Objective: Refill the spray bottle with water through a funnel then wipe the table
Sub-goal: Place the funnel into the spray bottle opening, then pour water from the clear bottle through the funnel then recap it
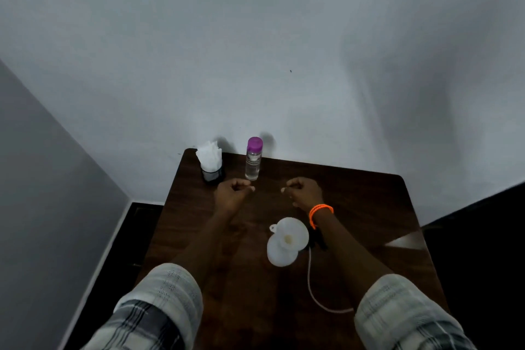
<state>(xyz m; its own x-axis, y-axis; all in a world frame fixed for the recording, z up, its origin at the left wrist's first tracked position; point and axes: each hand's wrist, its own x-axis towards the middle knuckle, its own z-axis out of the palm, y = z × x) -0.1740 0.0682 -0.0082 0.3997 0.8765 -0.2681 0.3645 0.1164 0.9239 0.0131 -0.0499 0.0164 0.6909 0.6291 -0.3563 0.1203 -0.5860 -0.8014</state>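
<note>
Spray bottle first: a white translucent plastic bottle stands on the dark brown wooden worktop, nearer the person than both hands, with a white plastic funnel seated in its neck. A thin white tube curls across the wood beside it, and something black lies just behind the funnel, half hidden by the right forearm. Further out, both hands hover over the wood: left hand with fingers curled in, holding nothing; right hand likewise curled and empty, an orange beaded bracelet on its wrist. Just beyond the left fingers stands a clear water bottle with a purple cap, and left of it a black holder of white tissues.
</note>
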